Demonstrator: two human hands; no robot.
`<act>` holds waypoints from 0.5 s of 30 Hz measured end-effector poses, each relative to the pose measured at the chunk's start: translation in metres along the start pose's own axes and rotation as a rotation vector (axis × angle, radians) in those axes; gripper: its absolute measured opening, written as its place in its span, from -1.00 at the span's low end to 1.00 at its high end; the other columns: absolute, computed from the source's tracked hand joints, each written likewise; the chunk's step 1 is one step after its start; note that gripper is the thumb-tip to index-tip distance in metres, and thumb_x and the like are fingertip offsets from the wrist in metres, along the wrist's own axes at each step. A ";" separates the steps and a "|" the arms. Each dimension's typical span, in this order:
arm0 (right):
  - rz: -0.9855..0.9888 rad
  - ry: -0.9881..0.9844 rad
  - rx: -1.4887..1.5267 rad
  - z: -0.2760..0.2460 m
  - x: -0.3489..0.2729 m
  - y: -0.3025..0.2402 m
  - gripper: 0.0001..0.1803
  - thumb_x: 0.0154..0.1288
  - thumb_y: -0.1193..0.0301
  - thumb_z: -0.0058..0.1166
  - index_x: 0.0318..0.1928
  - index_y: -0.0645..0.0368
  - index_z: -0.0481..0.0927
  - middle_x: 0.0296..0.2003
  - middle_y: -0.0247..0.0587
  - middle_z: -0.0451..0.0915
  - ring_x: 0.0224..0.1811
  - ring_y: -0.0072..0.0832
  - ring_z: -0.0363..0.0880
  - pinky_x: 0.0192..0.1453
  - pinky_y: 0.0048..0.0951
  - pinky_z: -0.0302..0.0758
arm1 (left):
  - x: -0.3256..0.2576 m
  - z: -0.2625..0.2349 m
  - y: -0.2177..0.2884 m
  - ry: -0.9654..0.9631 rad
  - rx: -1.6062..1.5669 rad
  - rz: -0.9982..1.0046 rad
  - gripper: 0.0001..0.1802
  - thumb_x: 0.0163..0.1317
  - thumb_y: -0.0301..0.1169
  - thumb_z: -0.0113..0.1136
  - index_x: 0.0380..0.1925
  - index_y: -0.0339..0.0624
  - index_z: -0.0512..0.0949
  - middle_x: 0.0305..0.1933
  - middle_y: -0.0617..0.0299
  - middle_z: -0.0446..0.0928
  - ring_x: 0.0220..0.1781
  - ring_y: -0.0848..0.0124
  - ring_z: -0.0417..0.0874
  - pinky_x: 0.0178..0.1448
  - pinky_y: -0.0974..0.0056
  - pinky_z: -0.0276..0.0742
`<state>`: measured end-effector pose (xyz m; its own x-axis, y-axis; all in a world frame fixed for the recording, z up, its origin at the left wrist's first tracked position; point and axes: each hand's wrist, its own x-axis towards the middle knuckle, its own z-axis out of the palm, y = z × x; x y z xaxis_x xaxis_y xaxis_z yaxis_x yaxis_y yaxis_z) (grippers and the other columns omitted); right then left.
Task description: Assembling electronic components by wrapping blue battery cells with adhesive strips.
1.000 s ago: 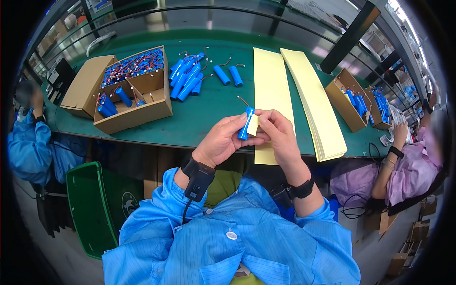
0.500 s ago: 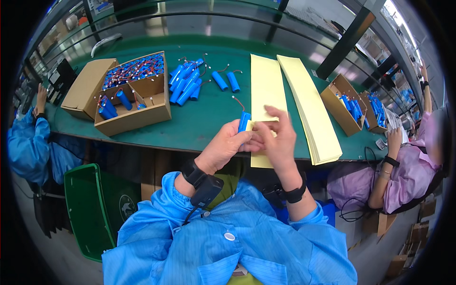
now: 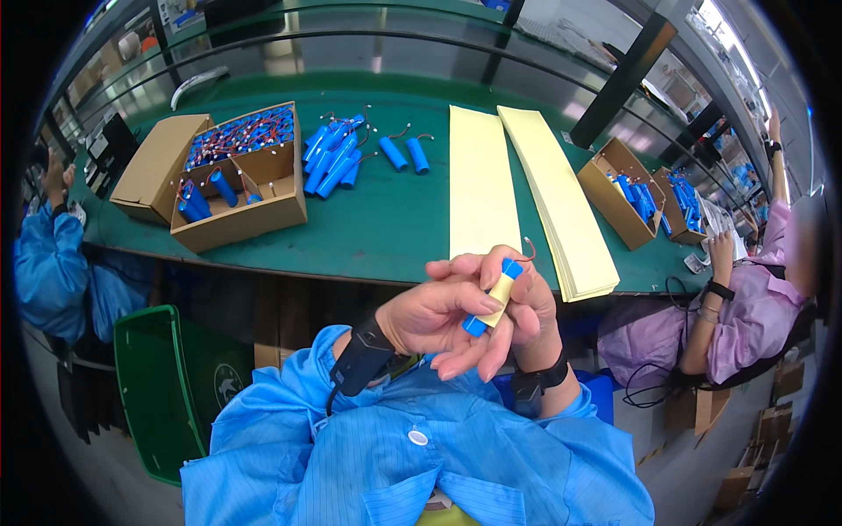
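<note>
Between both hands, at the near edge of the bench, is a blue cylindrical battery pack (image 3: pixel 476 325) with a thin red-and-dark lead at its upper end. A pale yellow label (image 3: pixel 501 294) is around its middle. My left hand (image 3: pixel 430 313) is closed on the pack, its thumb pressed on the label. My right hand (image 3: pixel 537 305) grips the pack from the other side, with fingers curled against it. Just beyond lies a pale yellow label sheet (image 3: pixel 484 184), its near end hidden by my hands.
A stack of yellow sheets (image 3: pixel 561 206) lies to the right. Loose packs (image 3: pixel 331 158) lie beside a divided cardboard box (image 3: pixel 241 230) full of packs. More boxes (image 3: pixel 618 206) stand near a co-worker in pink (image 3: pixel 745 307). A green bin (image 3: pixel 145 394) is below left; another person (image 3: pixel 53 263) sits left.
Both hands have come nearer my body with the battery pack, off the yellow sheet. The pack has tilted, and the label now goes across its middle. My right hand has closed in on it.
</note>
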<state>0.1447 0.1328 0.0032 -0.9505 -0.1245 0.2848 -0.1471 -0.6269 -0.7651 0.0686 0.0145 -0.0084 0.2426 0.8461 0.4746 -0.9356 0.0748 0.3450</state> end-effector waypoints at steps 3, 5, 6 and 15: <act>-0.102 0.008 0.153 -0.009 0.000 0.002 -0.65 0.26 0.23 0.08 -0.17 0.30 0.48 0.08 0.18 0.41 0.21 -0.02 0.34 0.29 -0.05 0.28 | 0.002 0.009 -0.002 0.251 0.170 0.057 -0.62 0.36 -0.36 -0.26 -0.04 -0.55 0.27 -0.49 -0.25 0.51 -0.74 0.28 0.55 -0.71 0.45 0.46; -0.126 0.095 0.050 -0.011 0.000 -0.004 -0.65 0.28 0.22 0.06 -0.17 0.29 0.47 0.08 0.17 0.41 0.21 -0.04 0.35 0.28 -0.08 0.30 | 0.005 0.014 0.002 0.622 0.542 0.057 -0.71 0.37 -0.33 -0.18 -0.18 -0.40 0.34 -0.60 -0.06 0.53 -0.74 0.39 0.56 -0.72 0.53 0.41; -0.150 0.185 -0.053 -0.011 0.001 -0.006 -0.66 0.29 0.21 0.05 -0.17 0.29 0.47 0.08 0.15 0.42 0.20 -0.06 0.36 0.27 -0.10 0.32 | 0.009 0.019 0.003 0.622 0.546 0.060 -0.71 0.37 -0.33 -0.18 -0.18 -0.40 0.34 -0.60 -0.06 0.53 -0.74 0.39 0.56 -0.72 0.53 0.41; -0.498 0.788 -1.233 -0.080 0.001 -0.093 -0.80 0.42 0.34 -0.17 -0.16 0.21 0.44 -0.24 -0.14 0.55 -0.33 -0.56 0.57 -0.22 -0.45 0.46 | -0.001 -0.026 0.041 1.235 2.158 0.101 -0.79 0.13 -0.42 -0.01 -0.39 -0.41 0.43 -0.59 -0.15 0.51 -0.52 -0.02 0.59 -0.39 0.03 0.52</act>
<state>0.1361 0.2525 0.0288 -0.5789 0.5690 0.5841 -0.2326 0.5714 -0.7871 0.0235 0.0308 -0.0154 -0.6721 0.6551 0.3452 0.6554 0.3092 0.6891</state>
